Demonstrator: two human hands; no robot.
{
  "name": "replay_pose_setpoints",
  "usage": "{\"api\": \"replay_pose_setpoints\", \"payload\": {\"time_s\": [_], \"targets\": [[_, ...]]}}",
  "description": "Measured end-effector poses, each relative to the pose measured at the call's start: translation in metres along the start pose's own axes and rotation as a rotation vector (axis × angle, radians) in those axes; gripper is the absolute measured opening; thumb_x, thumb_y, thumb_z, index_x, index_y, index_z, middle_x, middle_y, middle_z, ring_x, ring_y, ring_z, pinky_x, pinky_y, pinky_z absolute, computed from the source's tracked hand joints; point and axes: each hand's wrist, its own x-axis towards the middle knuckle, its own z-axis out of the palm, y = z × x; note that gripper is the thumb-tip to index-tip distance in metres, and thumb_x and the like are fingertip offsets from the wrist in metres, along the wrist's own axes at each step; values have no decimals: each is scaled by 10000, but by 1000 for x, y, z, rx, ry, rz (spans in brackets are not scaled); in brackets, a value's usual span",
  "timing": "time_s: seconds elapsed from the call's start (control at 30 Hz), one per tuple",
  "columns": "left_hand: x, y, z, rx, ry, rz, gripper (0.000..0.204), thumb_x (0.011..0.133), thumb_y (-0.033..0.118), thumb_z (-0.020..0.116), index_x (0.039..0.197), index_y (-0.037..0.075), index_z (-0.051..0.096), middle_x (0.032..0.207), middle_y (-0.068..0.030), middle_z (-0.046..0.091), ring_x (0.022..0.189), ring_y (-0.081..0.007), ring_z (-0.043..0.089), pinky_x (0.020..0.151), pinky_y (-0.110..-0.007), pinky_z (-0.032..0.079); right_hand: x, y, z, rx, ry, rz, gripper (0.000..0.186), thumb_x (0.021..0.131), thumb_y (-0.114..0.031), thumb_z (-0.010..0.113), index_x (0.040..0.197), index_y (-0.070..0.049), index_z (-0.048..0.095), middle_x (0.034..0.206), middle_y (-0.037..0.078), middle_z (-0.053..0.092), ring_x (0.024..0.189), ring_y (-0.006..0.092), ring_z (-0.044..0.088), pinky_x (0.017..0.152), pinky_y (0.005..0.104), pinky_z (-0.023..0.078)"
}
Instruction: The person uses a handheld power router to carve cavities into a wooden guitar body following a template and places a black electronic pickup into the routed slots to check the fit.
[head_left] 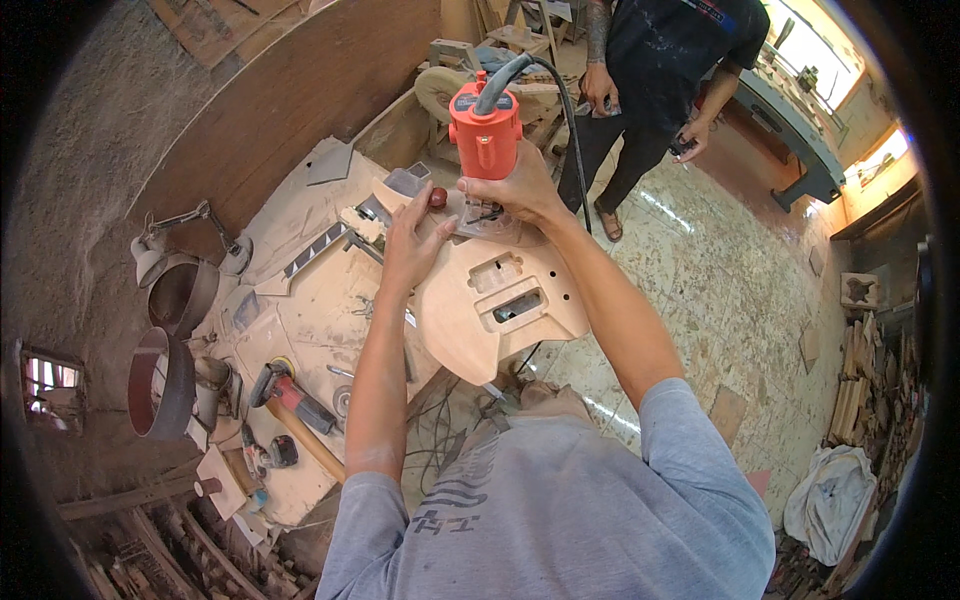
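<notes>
Fingers of our right hand (534,190) grip the red router (484,137) over the far end of the wooden body (455,315), right of the bench (310,345); our left hand (410,245) spreads beside its knob (438,197), hold unclear. Apparently we're routing; next calls for keeping the base flat.

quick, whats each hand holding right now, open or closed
Left hand: at the dark red knob; whether it grips cannot be told.
Right hand: closed around the red router.
</notes>
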Motion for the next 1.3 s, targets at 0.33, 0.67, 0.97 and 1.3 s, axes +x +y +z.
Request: {"api": "replay_pose_setpoints", "payload": {"time_s": [0.33, 0.67, 0.97, 1.3], "targets": [[1, 2, 0, 5, 9, 19, 779, 897, 295, 844, 1576, 75, 530, 1359, -189, 693, 1261, -338, 630, 1120, -435, 470, 1, -8, -4, -23, -37, -11, 771, 683, -342, 921, 1363, -79, 668, 1242, 78, 752, 1128, 216, 704, 1009, 369, 528], [3, 1, -1, 27, -6, 82, 783, 914, 278, 829, 1593, 61, 505, 1306, -200, 703, 1196, -313, 648, 1094, -417, 473, 2, -5, -5, 4, -19, -23, 758, 661, -333, 926, 1333, -87, 677, 1206, 85, 759, 1099, 229, 720, 994, 388, 544], [3, -1, 0, 38, 8, 101, 771, 918, 282, 820, 1588, 61, 510, 1281, -196, 711, 1172, -330, 637, 1090, -426, 465, -3, -19, -8, 67, -57, 34, 718, 715, -307, 944, 1336, -60, 684, 1220, 30, 718, 1094, 148, 660, 1004, 340, 514], [-1, 2, 0, -45, 20, 4, 754, 887, 296, 842, 1539, 45, 561, 1308, -210, 713, 1186, -359, 637, 1067, -453, 494, -2, -15, -3, 40, -46, -26, 709, 722, -311, 942, 1333, -59, 686, 1201, 19, 716, 1069, 136, 656, 984, 336, 520]]}}
